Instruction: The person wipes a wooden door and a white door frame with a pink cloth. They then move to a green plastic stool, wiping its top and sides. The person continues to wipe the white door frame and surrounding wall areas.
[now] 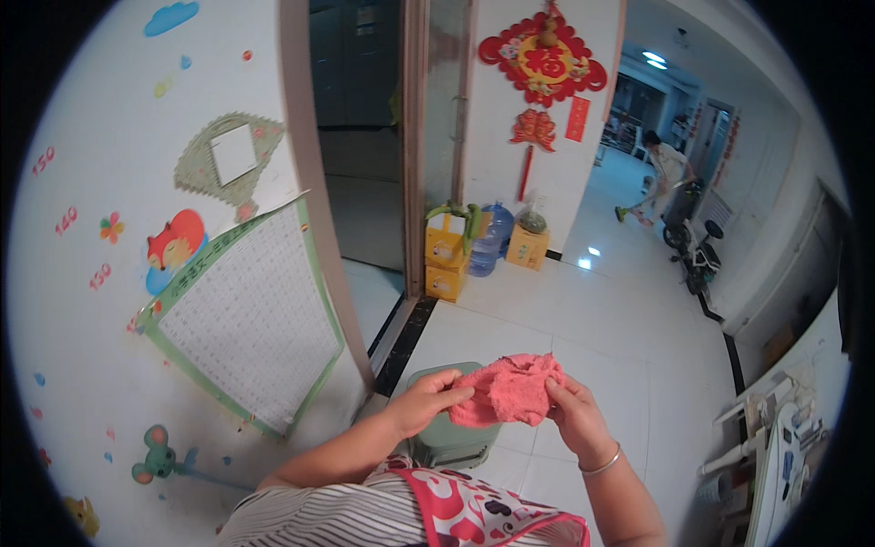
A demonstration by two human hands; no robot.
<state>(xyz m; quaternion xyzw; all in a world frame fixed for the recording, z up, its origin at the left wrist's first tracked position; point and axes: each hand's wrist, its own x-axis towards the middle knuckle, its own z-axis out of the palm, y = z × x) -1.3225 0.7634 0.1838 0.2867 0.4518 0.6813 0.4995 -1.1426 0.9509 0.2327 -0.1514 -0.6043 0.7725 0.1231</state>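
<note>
A crumpled pink terry cloth [509, 390] is held up between my two hands, above a green plastic bin [458, 437]. My left hand [434, 400] pinches the cloth's left end between thumb and fingers. On its right end, my right hand [574, 410], with a bangle at the wrist, has a similar grip. The bin stands on the tiled floor below and is partly hidden by the cloth and my left hand. A patterned pink and white apron covers my front.
Left is a wall with a chart [253, 321], beside a doorway. Yellow boxes [444, 256], blue water bottles [489, 239] and a cardboard box [528, 246] stand ahead. Farther off, a person [666, 167] bends with a long-handled tool near a scooter [694, 256]. A cluttered white table [772, 472] is right.
</note>
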